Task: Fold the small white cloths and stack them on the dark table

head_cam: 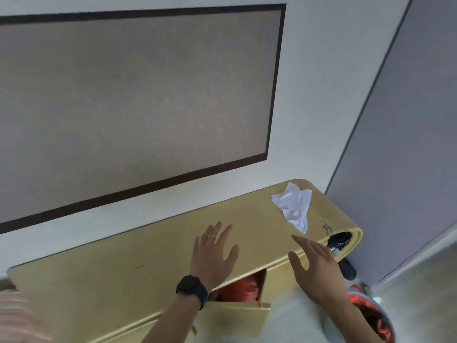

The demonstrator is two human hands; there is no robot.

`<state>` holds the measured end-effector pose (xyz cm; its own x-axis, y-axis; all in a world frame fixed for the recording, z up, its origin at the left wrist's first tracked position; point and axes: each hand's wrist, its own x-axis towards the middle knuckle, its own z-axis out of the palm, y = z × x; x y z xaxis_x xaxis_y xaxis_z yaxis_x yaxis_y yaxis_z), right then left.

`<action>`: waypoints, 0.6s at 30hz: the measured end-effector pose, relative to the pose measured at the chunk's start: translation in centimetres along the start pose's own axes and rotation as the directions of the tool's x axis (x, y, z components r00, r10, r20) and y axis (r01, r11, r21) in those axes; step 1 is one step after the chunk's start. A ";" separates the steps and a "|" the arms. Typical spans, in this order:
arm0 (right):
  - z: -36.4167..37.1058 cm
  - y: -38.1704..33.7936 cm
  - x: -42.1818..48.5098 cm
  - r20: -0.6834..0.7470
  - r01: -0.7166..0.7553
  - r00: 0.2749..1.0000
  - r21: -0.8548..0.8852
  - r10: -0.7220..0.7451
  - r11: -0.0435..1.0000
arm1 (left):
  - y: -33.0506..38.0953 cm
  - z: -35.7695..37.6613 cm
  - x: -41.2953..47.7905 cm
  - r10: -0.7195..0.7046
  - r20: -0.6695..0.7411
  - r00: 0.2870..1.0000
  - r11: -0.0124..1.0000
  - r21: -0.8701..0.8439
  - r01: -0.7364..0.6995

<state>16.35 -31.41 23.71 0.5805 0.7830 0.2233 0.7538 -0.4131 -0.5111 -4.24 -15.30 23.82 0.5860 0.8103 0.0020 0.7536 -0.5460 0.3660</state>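
Small white cloths lie crumpled in a loose heap at the far right end of a tan counter top. My left hand is over the middle of the counter with its fingers spread and straight, holding nothing; it wears a ring and a black watch. My right hand hovers at the counter's front edge, fingers extended toward the cloths and a short way below them, also empty. No dark table is in view.
A wall with a large framed beige panel rises behind the counter. An open cabinet door below shows something red inside. A black object sits at the counter's right corner. A bin with red contents stands at lower right, beside a grey partition.
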 end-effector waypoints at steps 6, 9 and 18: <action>6.7 7.2 9.4 0.236 -0.185 0.950 -0.096 0.203 0.978 | -0.5 7.5 9.8 -0.049 0.162 0.986 0.998 0.038 0.043; 10.5 11.1 14.6 0.352 -0.244 0.890 -0.168 0.290 0.955 | -1.0 11.9 14.0 -0.114 0.239 0.964 0.993 0.047 0.106; 20.6 20.5 28.3 0.358 -0.387 0.810 -0.269 0.465 0.882 | -3.8 23.7 22.5 -0.293 0.443 0.848 0.956 0.120 0.267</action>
<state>41.87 -8.19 2.48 0.7101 0.6087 -0.3540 0.5230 -0.7925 -0.3136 13.14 -0.06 0.39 0.4081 0.7522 -0.5174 0.9129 -0.3307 0.2392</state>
